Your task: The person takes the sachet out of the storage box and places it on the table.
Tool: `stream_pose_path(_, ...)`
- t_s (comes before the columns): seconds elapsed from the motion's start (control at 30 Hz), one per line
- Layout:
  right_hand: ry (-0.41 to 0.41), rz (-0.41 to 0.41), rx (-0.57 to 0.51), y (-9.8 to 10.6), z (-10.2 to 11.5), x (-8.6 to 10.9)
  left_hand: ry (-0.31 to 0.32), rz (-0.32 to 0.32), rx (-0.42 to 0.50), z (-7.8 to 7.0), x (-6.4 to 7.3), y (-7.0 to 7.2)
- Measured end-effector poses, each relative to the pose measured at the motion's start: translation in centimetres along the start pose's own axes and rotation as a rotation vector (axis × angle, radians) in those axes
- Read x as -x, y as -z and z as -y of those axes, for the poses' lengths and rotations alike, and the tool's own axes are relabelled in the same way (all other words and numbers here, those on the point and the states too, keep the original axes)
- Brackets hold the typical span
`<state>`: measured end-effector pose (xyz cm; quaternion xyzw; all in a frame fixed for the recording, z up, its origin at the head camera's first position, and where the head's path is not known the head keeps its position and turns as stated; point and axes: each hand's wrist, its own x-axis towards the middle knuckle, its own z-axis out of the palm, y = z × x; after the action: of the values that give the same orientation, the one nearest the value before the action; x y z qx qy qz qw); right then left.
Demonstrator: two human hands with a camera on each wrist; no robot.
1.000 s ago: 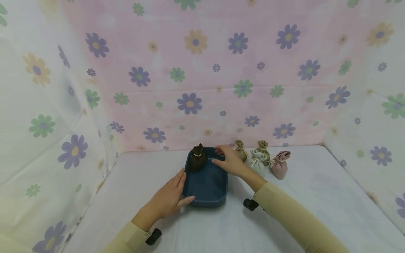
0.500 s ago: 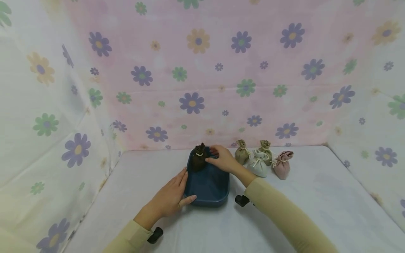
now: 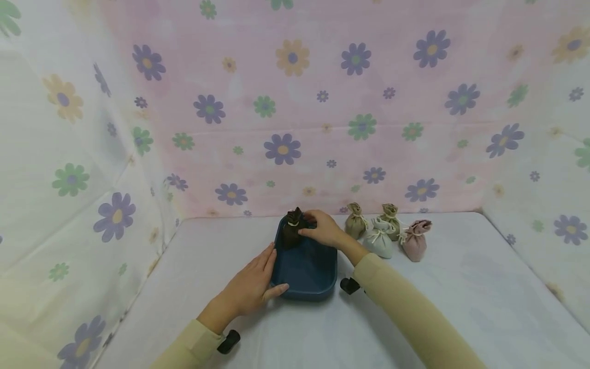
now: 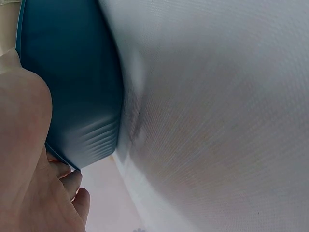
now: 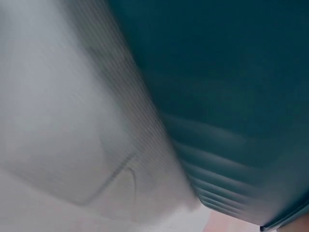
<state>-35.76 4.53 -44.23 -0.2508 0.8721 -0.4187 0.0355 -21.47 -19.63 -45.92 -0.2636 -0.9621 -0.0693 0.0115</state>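
Note:
A dark brown drawstring pouch (image 3: 291,237) stands in the far left corner of a deep blue rectangular tray (image 3: 304,277). My right hand (image 3: 324,229) reaches over the tray's far right part, its thumb tip at the pouch's right side and its bent fingers close beside the pouch's neck. Along the tray's left wall lies my left hand (image 3: 246,287), fingers extended against the side and thumb over the near rim. The left wrist view has those fingers (image 4: 72,183) at the rim of the ribbed tray wall. The right wrist view is mostly tray wall (image 5: 231,96), with the pouch hidden.
Right of the tray stand several tied pouches: an olive one (image 3: 355,223), another olive one (image 3: 391,220) behind a white one (image 3: 379,241), and a pink one (image 3: 415,243). A white cloth covers the table (image 3: 461,297), and flowered curtains (image 3: 322,128) enclose it.
My right hand has moved left from the tray's right rim to the dark brown pouch. The left hand stays at the tray's left side. The view has shifted slightly.

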Motion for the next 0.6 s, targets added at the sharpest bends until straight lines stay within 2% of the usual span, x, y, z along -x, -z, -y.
stream_pose_path(0.3,-0.005,0.043,-0.046,-0.49,-0.42,-0.46,0.022,0.006,0.016,-0.11,0.22,-0.30)
stream_pose_path(0.6,0.006,0.023,-0.057,-0.47,-0.56,-0.89,0.014,-0.012,0.016,-0.04,0.07,-0.19)
